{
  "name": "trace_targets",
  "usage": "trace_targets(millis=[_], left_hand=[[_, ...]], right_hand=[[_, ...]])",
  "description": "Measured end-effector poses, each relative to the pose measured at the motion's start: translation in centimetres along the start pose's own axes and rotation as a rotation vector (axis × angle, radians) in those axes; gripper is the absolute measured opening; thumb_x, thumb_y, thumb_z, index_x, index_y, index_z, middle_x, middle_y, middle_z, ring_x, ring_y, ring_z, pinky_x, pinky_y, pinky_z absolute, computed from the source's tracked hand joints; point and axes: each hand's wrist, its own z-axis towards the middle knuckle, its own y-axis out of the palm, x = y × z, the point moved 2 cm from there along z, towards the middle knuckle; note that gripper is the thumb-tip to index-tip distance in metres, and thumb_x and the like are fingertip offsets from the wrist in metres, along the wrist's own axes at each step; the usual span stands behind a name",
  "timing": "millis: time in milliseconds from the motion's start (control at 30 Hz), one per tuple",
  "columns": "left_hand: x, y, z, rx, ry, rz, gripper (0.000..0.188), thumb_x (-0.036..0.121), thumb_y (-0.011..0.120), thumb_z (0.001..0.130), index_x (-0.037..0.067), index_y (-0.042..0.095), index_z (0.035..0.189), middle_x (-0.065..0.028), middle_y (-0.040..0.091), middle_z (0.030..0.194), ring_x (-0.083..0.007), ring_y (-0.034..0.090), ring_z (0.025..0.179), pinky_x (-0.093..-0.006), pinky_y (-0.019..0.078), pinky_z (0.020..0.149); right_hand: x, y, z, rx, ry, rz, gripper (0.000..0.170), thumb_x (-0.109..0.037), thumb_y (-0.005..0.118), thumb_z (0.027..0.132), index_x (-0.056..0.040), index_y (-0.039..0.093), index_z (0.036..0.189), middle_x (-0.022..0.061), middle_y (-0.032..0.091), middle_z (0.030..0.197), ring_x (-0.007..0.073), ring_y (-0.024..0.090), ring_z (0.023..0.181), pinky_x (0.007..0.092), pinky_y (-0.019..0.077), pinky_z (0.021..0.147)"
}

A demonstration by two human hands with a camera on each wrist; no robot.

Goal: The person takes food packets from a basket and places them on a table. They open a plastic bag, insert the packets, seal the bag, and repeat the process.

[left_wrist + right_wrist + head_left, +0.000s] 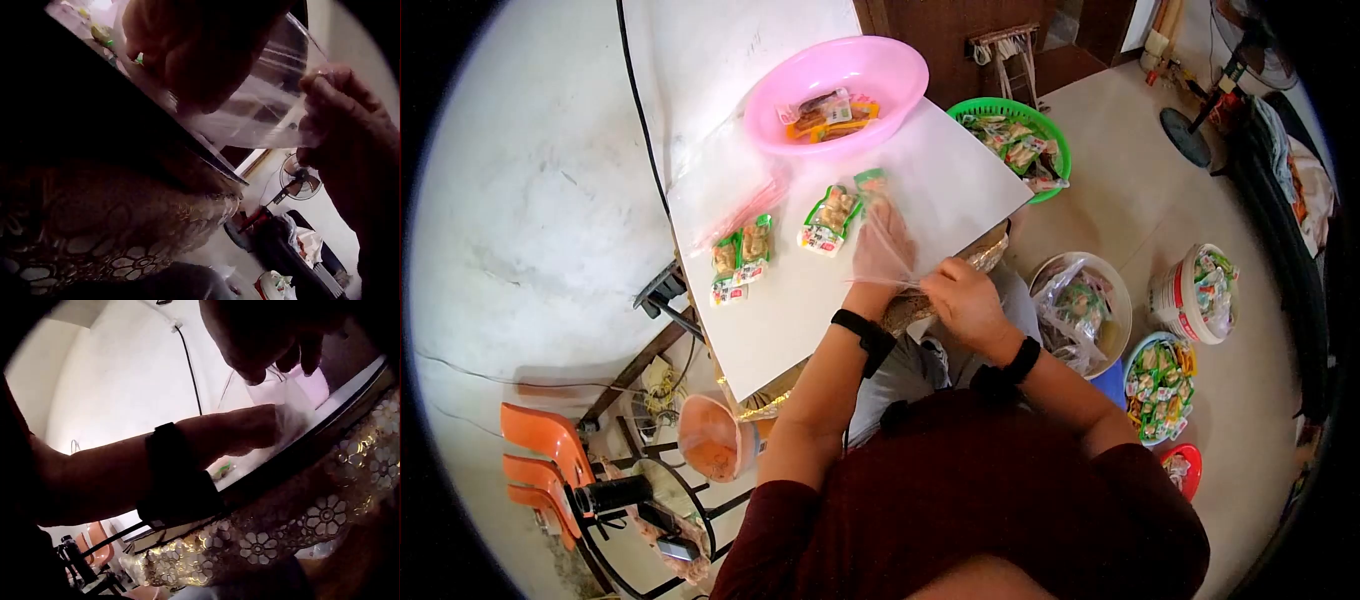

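Observation:
A clear plastic bag [269, 115] surrounds my left hand [884, 245], which reaches over the white table. Beyond its fingertips shows the green end of a snack packet [870, 180]; the rest is hidden under the hand. My right hand [966, 302] pinches the bag's mouth at the table's near edge and draws the film taut, as the left wrist view also shows. Just left of the left hand lies a green-edged snack packet [833, 218]. Two similar packets [740, 255] lie side by side farther left, below a stack of pink-tinted plastic bags [743, 212].
A pink basin [840, 60] with several packets stands at the table's far side. To the right on the floor are a green basket [1060, 140], a pale tub [1122, 330], a white bucket [1175, 300] and a fan [1185, 137]. Orange chairs [545, 435] stand lower left.

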Motion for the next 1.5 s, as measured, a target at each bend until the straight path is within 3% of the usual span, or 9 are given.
trace_targets(millis=[133,233,333,433,567,767,1067,1333,1500], left_hand=[[0.9,-1.4,-1.9,0.19,0.156,0.149,0.054,0.021,0.056,0.082,-0.012,0.046,0.124,-0.0297,0.043,0.133,-0.0419,0.044,0.121,-0.0417,0.0407,0.095],[1.8,-3.6,-4.6,0.136,0.357,-0.005,0.023,0.019,0.057,0.084,0.0,0.062,0.097,-0.0202,0.059,0.109,-0.0358,0.055,0.103,-0.044,0.0461,0.087],[3.1,-9.7,-6.6,-0.316,0.078,-0.256,0.019,0.017,0.056,0.087,0.002,0.059,0.077,-0.0149,0.06,0.078,-0.0297,0.059,0.074,-0.0411,0.0472,0.065],[0.9,-13.4,-5.4,0.075,-0.092,-0.432,0.024,0.017,0.056,0.089,0.002,0.053,0.07,-0.0137,0.051,0.06,-0.0284,0.053,0.054,-0.0399,0.04,0.051],[-6.9,-8.8,-2.1,0.342,-0.229,-0.155,0.016,0.018,0.062,0.083,0.003,0.058,0.086,-0.0179,0.061,0.086,-0.037,0.06,0.081,-0.0444,0.0482,0.068],[-9.5,-5.0,-0.5,0.018,-0.553,0.079,0.04,0.024,0.072,0.071,-0.001,0.057,0.099,-0.0186,0.063,0.092,-0.0355,0.061,0.089,-0.0444,0.0504,0.077],[-10.9,-10.0,-7.6,0.051,-0.779,-0.863,0.017,0.011,0.059,0.081,-0.002,0.061,0.09,-0.006,0.057,0.064,-0.0132,0.053,0.046,-0.0264,0.0378,0.036],[-7.0,-15.6,-16.6,0.037,-0.931,-1.444,0.01,0.001,0.056,0.086,0.001,0.059,0.096,-0.0055,0.063,0.079,-0.0114,0.061,0.063,-0.0233,0.0512,0.055],[-0.9,-14.5,-14.9,-0.218,-0.937,-1.511,0.017,0.002,0.053,0.09,-0.002,0.058,0.106,-0.0063,0.064,0.08,-0.0079,0.056,0.05,-0.016,0.0408,0.037]], right_hand=[[1.0,0.4,-0.4,0.064,0.078,-0.007,0.01,-0.009,0.063,0.075,-0.0072,0.062,0.085,0.0075,0.055,0.081,0.0277,0.057,0.076,0.037,0.0481,0.062],[0.6,0.2,0.0,0.128,0.051,-0.071,0.012,-0.008,0.064,0.075,-0.0075,0.064,0.087,0.0073,0.055,0.082,0.0282,0.057,0.078,0.0382,0.0483,0.063],[0.6,-0.1,0.4,0.127,0.005,-0.117,0.01,-0.009,0.065,0.074,-0.0069,0.064,0.085,0.0069,0.056,0.084,0.0285,0.057,0.08,0.0396,0.0484,0.064],[0.9,0.2,0.3,0.132,-0.023,-0.118,0.009,-0.01,0.065,0.075,-0.0067,0.064,0.083,0.0073,0.056,0.083,0.029,0.057,0.078,0.041,0.0484,0.064],[1.2,0.6,-0.3,0.052,0.018,-0.08,0.011,-0.008,0.066,0.075,-0.0069,0.064,0.086,0.0089,0.056,0.078,0.0292,0.058,0.072,0.0392,0.0482,0.062],[0.4,0.0,-0.8,0.018,0.027,-0.076,0.009,-0.011,0.064,0.078,-0.0067,0.062,0.086,0.0092,0.055,0.078,0.0292,0.058,0.073,0.0406,0.0481,0.062],[0.1,-0.3,-0.1,0.07,0.069,-0.005,0.007,-0.012,0.064,0.08,-0.006,0.06,0.082,0.0095,0.056,0.076,0.0299,0.058,0.072,0.0402,0.0477,0.06],[0.3,-0.3,0.6,0.093,0.043,0.04,0.008,-0.014,0.062,0.082,-0.0066,0.061,0.082,0.0086,0.057,0.076,0.029,0.059,0.071,0.0396,0.0478,0.06],[0.0,-0.1,1.0,0.074,0.015,0.051,0.007,-0.014,0.062,0.081,-0.007,0.061,0.085,0.0089,0.056,0.077,0.0298,0.059,0.072,0.0399,0.0477,0.061]])
